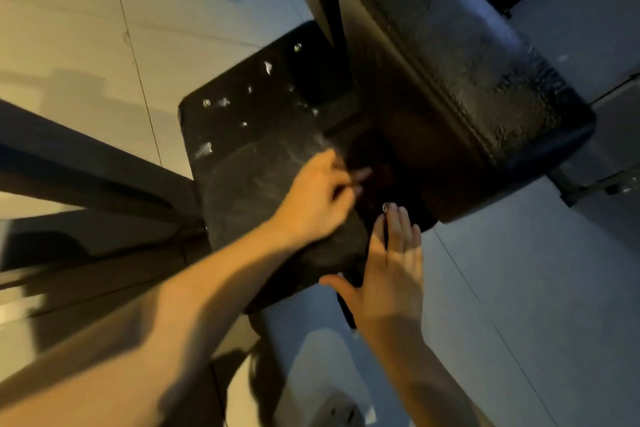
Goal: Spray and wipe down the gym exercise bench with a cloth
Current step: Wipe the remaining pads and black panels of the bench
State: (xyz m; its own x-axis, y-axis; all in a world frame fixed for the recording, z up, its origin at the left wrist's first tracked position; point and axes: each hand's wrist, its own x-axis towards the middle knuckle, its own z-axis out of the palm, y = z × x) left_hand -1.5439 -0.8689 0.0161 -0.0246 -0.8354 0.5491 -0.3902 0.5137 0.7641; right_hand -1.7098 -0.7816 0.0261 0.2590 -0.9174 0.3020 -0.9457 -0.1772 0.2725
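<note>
Hands are held low over the bench (367,45), where the seat meets the backrest, and the wiping step is judged to be in hand, since no spray bottle is seen. The back pad (460,55), the largest part in view, is raised at a slope on the right, and its textured black cover glistens as if it is already wetted, though that cannot be confirmed. The seat pad (242,163) lies lower and to the left, is dulled by pale smears, and is marked by several white patches (207,149) where the cover appears to be chipped. The left hand (317,199) is placed over the near right part of the seat pad; its fingers (358,174) are curled and blurred at the edge of a dark mass (377,180) in the gap between the pads. That mass may be the cloth, but whether it is pinched cannot be told. The right hand (393,263) is spread flat with straight fingers just beside the seat pad's near corner, its fingertips (393,215) are directed toward the same dark gap, and nothing is gripped by it. For the next move, the cloth needs to be gathered firmly and drawn across the seat pad in overlapping passes, with the streaked area and the seam between the pads covered.
</note>
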